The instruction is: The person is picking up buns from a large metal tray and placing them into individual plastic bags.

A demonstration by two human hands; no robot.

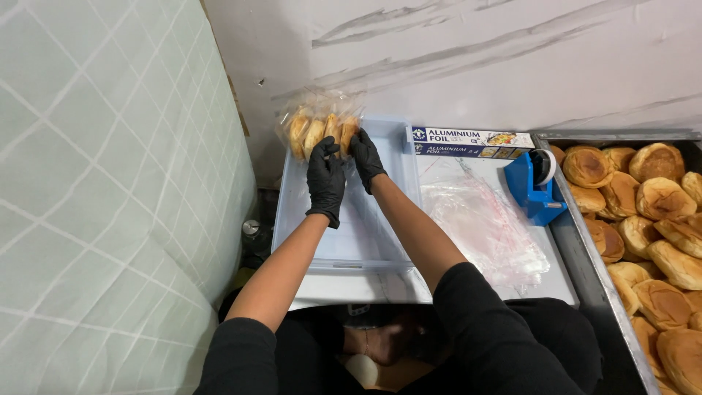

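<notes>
Both my hands wear black gloves. A clear plastic bag of several bread buns stands on edge at the far end of a pale blue plastic crate. My left hand grips the bag's lower left side. My right hand holds its right side, fingers against the plastic. The crate's floor beneath my forearms holds nothing else that I can see.
A stack of clear plastic bags lies on the white table right of the crate. Behind it sit a foil box and a blue tape dispenser. A metal tray of many buns fills the right. A tiled wall rises on the left.
</notes>
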